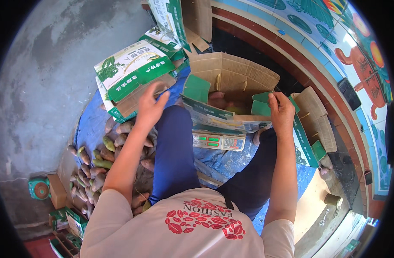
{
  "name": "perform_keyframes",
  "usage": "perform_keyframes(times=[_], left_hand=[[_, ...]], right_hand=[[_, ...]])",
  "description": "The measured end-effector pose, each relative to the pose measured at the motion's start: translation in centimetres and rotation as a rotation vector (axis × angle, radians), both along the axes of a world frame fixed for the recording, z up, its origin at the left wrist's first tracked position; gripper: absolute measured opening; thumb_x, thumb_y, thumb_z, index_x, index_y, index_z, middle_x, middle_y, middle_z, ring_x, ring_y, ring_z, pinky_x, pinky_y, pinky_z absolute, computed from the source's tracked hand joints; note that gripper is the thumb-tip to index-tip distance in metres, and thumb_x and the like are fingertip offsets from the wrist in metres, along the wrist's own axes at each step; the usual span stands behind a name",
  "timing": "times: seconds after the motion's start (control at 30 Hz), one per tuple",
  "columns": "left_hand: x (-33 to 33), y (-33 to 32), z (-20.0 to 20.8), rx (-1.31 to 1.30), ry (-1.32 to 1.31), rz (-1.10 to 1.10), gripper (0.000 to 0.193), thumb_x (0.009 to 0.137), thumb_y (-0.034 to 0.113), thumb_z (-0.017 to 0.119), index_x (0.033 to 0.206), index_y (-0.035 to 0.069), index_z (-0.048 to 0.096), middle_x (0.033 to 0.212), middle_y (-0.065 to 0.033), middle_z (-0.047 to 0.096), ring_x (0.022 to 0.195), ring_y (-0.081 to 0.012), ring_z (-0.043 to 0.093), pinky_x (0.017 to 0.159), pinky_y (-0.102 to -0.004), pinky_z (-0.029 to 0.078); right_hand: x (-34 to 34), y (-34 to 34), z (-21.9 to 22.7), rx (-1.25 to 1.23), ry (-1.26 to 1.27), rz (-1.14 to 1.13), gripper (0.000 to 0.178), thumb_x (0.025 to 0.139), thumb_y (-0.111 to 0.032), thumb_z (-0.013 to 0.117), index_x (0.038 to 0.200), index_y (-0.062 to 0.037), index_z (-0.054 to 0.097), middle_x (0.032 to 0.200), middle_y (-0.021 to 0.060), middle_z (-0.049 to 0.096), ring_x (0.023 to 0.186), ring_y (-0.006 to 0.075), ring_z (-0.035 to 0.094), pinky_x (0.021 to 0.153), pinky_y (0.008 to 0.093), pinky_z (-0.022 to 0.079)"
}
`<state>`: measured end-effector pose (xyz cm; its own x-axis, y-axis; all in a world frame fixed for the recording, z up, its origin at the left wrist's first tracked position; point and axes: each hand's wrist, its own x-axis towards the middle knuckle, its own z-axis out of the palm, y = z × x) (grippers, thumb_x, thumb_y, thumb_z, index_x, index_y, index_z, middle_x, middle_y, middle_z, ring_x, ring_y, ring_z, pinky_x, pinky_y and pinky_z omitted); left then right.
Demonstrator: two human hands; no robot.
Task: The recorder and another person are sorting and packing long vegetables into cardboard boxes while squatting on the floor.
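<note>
open box [218, 121] sits just behind the scale display [220, 142], vegetables [217, 102] inside. right hand [284, 112] pinching its right green flap [260, 105]; left hand [150, 106] loose, blurred, looks empty. steady the box, fold flaps without snagging contents.

1. Soft, fairly bright light covers the blue sheet [86, 124]; its source is out of view.
2. Shade gathers low inside the open carton [231, 71], and a dark strip lies behind it.
3. Small glints show on the sheet's wrinkles below the carton; beyond its near right edge, the board [311, 206] looks pale and bright.
4. The green displays on the scale [223, 142] glow.
5. The left hand [150, 109] blurs at its fingers; the right hand [284, 112] is crisper.
6. Fisheye distortion bows the red-brown ledge [250, 25]; black fills the corners.
</note>
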<state>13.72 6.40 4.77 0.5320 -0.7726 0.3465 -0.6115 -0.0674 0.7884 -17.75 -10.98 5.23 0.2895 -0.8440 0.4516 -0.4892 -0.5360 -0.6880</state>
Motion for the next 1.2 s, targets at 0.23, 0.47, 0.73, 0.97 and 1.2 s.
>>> perform_keyframes(times=[0.23,0.47,0.73,0.97,1.2], left_hand=[[5.2,15.7,-10.2,0.403,-0.203,0.284,0.027,0.079,0.016,0.063,0.101,0.000,0.061,0.098,-0.0208,0.063,0.092,-0.0358,0.061,0.080,-0.0395,0.048],[2.4,30.1,-23.0,1.188,0.133,0.338,0.041,0.076,0.031,0.061,0.109,0.007,0.062,0.103,-0.0192,0.064,0.099,-0.0347,0.061,0.087,-0.0411,0.047],[-3.7,36.9,-28.0,1.444,0.291,0.184,0.046,0.076,0.033,0.059,0.117,0.013,0.060,0.117,-0.0191,0.059,0.109,-0.0328,0.056,0.093,-0.0389,0.045],[-5.7,39.5,-31.9,1.461,0.378,0.039,0.053,0.077,0.036,0.061,0.125,0.015,0.054,0.121,-0.0173,0.057,0.112,-0.0336,0.054,0.095,-0.0386,0.043],[-5.4,43.7,-40.2,1.284,0.274,-0.333,0.040,0.084,0.021,0.054,0.123,0.016,0.056,0.123,-0.0153,0.056,0.112,-0.0329,0.054,0.094,-0.0378,0.044]], right_hand=[[0.5,-0.6,-1.2,-0.052,-0.020,0.005,0.016,0.087,-0.016,0.061,0.085,-0.0006,0.062,0.073,0.0147,0.060,0.063,0.0263,0.058,0.060,0.0329,0.046],[-0.7,-0.4,-1.1,0.002,-0.018,0.004,0.021,0.093,-0.018,0.055,0.093,0.0005,0.064,0.074,0.0050,0.062,0.068,0.0107,0.060,0.065,0.0244,0.049],[0.0,0.3,3.8,0.024,-0.166,0.117,0.024,0.095,-0.020,0.052,0.094,0.0006,0.064,0.079,0.0050,0.063,0.073,0.0107,0.059,0.067,0.0240,0.048],[1.4,0.1,1.1,0.020,-0.118,0.140,0.026,0.096,-0.022,0.050,0.096,0.0010,0.064,0.081,0.0054,0.063,0.074,0.0106,0.059,0.068,0.0240,0.049],[3.0,-0.5,-1.0,0.054,-0.096,0.140,0.025,0.095,-0.022,0.053,0.095,0.0000,0.065,0.079,0.0033,0.063,0.072,0.0093,0.059,0.066,0.0232,0.048]])
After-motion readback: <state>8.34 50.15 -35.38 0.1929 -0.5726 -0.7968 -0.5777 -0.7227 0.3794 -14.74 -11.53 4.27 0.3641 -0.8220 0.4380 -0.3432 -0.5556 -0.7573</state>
